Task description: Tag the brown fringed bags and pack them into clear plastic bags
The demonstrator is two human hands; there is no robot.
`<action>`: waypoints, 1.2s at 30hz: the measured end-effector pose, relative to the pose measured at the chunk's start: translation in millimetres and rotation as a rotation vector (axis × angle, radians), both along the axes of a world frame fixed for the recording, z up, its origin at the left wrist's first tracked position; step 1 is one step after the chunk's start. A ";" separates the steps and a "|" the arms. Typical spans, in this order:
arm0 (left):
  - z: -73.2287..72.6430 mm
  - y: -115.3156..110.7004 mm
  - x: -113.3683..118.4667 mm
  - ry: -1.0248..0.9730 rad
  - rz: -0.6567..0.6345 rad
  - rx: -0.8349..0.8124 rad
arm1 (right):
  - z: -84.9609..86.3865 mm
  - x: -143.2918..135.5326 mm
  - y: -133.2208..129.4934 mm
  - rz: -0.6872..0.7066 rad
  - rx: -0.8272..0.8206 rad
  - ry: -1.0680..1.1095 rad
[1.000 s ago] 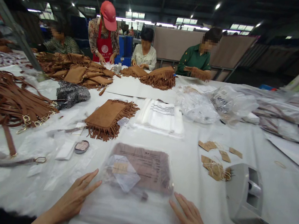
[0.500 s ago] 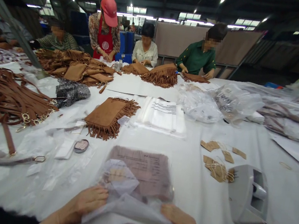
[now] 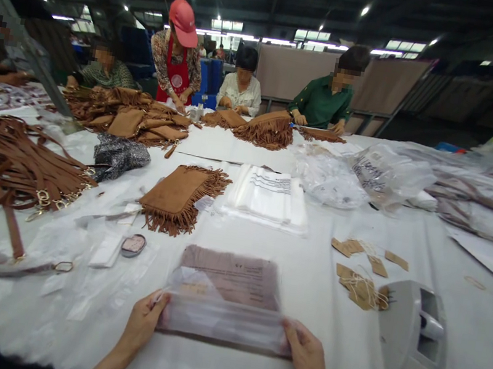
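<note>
A clear plastic bag (image 3: 232,276) with printed text lies flat in front of me, a brownish item showing through it. Its near end is folded over into a whitish band. My left hand (image 3: 146,315) pinches the left end of that fold, and my right hand (image 3: 302,346) grips the right end. Beyond the bag lie a brown fringed pouch (image 3: 174,195) and a stack of clear printed bags (image 3: 270,194). Several brown paper tags (image 3: 359,283) with strings lie to the right, beside a grey tape dispenser (image 3: 411,341).
Brown straps (image 3: 19,167) with metal clips spread over the left side, near a dark speckled bundle (image 3: 120,157). A round tin (image 3: 132,245) is left of the bag. Crumpled plastic (image 3: 332,176) and brown pouches (image 3: 130,119) lie farther back. Several people work across the table.
The bag's loose near end is now folded up over its lower part and pulled straight. Both hands have gone from lying on the plastic to pinching the fold's ends.
</note>
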State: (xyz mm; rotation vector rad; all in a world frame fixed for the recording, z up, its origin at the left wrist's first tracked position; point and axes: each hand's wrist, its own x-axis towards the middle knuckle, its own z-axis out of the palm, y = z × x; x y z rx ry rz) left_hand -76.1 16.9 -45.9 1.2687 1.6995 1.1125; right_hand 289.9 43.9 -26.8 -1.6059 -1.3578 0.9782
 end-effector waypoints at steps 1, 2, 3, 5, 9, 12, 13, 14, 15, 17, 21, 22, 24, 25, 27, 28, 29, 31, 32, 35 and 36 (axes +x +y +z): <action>-1.3 0.0 1.4 0.011 0.011 0.002 | 0.7 -1.5 0.3 -0.006 -0.003 -0.002; -2.2 0.1 2.6 0.019 0.033 0.003 | 1.3 -3.1 0.6 -0.018 -0.003 -0.007; -2.9 0.5 3.7 0.027 0.065 0.007 | 1.8 -4.8 0.9 -0.035 -0.004 -0.016; -4.1 2.1 6.3 0.039 0.146 0.021 | 1.5 -8.5 1.6 -0.081 -0.001 -0.042; -2.6 5.4 10.5 0.090 0.244 0.036 | -2.6 -11.9 3.5 -0.169 0.031 -0.108; 4.5 4.7 8.4 0.129 0.233 0.030 | -6.1 -7.7 3.3 -0.205 0.072 -0.176; 6.8 4.1 7.1 0.127 0.227 0.030 | -7.4 -5.9 2.7 -0.206 0.090 -0.197; 8.3 3.5 5.9 0.115 0.225 0.025 | -9.0 -4.4 1.9 -0.200 0.104 -0.218; 8.9 3.1 5.2 0.099 0.228 0.015 | -10.9 -3.3 1.1 -0.185 0.112 -0.238; 6.8 3.0 5.2 0.078 0.250 -0.006 | -15.6 -2.3 -0.4 -0.150 0.112 -0.275; -2.9 4.4 7.4 0.182 0.261 -0.009 | -24.3 -2.2 -2.4 -0.105 0.123 -0.348; -5.0 4.8 7.0 0.226 0.247 -0.017 | -25.6 -2.1 -2.6 -0.101 0.129 -0.374; -8.8 5.3 4.8 0.328 0.203 -0.043 | -27.5 -1.7 -2.2 -0.082 0.154 -0.442; -10.7 5.2 3.0 0.386 0.178 -0.052 | -28.2 -1.6 -1.7 -0.069 0.172 -0.481; -14.7 4.5 -0.7 0.517 0.130 -0.064 | -29.5 -1.7 -0.4 -0.051 0.207 -0.543; -16.7 3.9 -2.3 0.588 0.112 -0.074 | -30.2 -1.9 0.3 -0.047 0.218 -0.562; -18.6 3.1 -3.5 0.660 0.101 -0.088 | -30.8 -2.1 0.9 -0.042 0.224 -0.574; -21.7 1.6 -4.5 0.795 0.079 -0.117 | -31.8 -2.5 1.7 -0.031 0.231 -0.588; -22.6 1.2 -4.4 0.851 0.068 -0.132 | -32.1 -2.6 2.1 -0.025 0.236 -0.595; -22.1 3.4 -3.0 0.941 0.048 -0.191 | -31.9 -3.5 3.8 0.001 0.224 -0.626; -20.9 5.1 -2.9 0.947 0.044 -0.215 | -31.4 -4.0 4.7 0.005 0.213 -0.636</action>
